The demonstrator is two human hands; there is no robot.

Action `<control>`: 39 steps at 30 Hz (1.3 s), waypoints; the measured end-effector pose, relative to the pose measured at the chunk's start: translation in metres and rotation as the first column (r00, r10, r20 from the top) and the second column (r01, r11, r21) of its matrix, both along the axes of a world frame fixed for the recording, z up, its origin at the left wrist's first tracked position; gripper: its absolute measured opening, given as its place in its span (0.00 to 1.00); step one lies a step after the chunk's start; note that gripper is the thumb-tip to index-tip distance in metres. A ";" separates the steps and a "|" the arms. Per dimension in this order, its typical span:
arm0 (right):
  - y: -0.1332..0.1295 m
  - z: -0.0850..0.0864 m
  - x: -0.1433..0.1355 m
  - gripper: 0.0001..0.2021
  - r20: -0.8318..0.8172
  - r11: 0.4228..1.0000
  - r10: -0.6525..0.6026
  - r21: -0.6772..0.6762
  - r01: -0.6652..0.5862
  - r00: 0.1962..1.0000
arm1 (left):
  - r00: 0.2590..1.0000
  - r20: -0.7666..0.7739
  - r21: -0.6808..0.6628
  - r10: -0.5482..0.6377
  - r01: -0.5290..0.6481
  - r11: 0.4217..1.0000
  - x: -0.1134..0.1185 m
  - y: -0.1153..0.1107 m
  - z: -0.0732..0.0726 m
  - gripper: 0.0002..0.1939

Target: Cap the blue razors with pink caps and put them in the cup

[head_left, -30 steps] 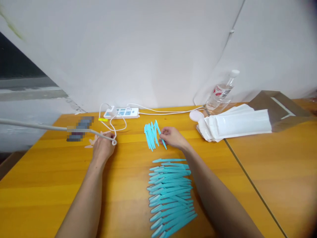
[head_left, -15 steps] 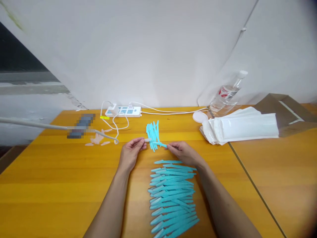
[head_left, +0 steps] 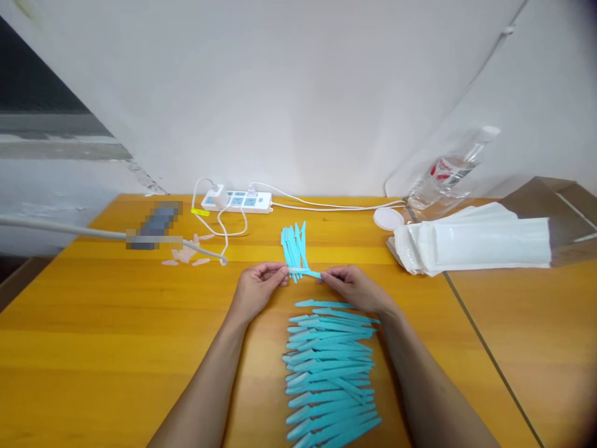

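My left hand (head_left: 257,287) and my right hand (head_left: 351,287) hold the two ends of one slim light-blue plastic stick (head_left: 305,272) a little above the orange table (head_left: 116,330). The end in my left fingers looks pale, like a clear cap. Just behind the held stick lies a small bunch of blue sticks (head_left: 295,246) pointing away from me. In front of my hands a long pile of several blue sticks (head_left: 329,373) lies crosswise between my forearms.
A white power strip (head_left: 237,200) with cables sits at the back edge. Small pale caps (head_left: 186,256) lie by a grey cable at the left. A white round lid (head_left: 388,218), a stack of white packets (head_left: 476,245), a water bottle (head_left: 450,169) and a cardboard box (head_left: 555,211) stand at the right.
My left hand left the pale caps at the left and came to the middle. My right hand lifted one stick from the small bunch, and both hands now grip it.
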State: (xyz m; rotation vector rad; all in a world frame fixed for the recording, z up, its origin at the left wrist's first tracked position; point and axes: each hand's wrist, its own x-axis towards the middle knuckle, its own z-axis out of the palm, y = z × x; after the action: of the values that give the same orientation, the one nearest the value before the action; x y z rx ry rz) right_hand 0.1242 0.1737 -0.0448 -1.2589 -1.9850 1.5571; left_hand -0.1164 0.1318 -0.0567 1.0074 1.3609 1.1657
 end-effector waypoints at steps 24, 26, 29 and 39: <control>0.054 0.008 -0.075 0.10 0.426 0.896 -0.338 0.419 0.148 0.839 | 0.819 -0.557 -0.019 -0.140 0.155 0.988 -0.061 -0.014 0.029 0.14; 0.057 0.006 -0.073 0.07 0.410 0.907 -0.324 0.391 0.157 0.852 | 0.616 -0.776 0.097 0.136 -0.097 0.991 -0.094 -0.013 0.023 0.15; 0.059 0.003 -0.067 0.07 0.364 0.916 -0.327 0.347 0.198 0.872 | 0.249 -0.945 0.151 0.213 -0.246 0.957 -0.134 -0.015 0.016 0.17; 0.033 0.010 -0.023 0.11 0.075 0.959 -0.254 0.147 0.241 0.964 | 0.290 -0.955 0.011 0.067 -0.189 0.982 -0.117 -0.007 0.013 0.17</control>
State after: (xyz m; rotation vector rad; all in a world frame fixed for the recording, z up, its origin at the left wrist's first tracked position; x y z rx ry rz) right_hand 0.1010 0.2069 -0.0348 -1.4820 -1.8670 1.2434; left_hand -0.2331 0.1252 -0.0435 1.6651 2.4728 0.4631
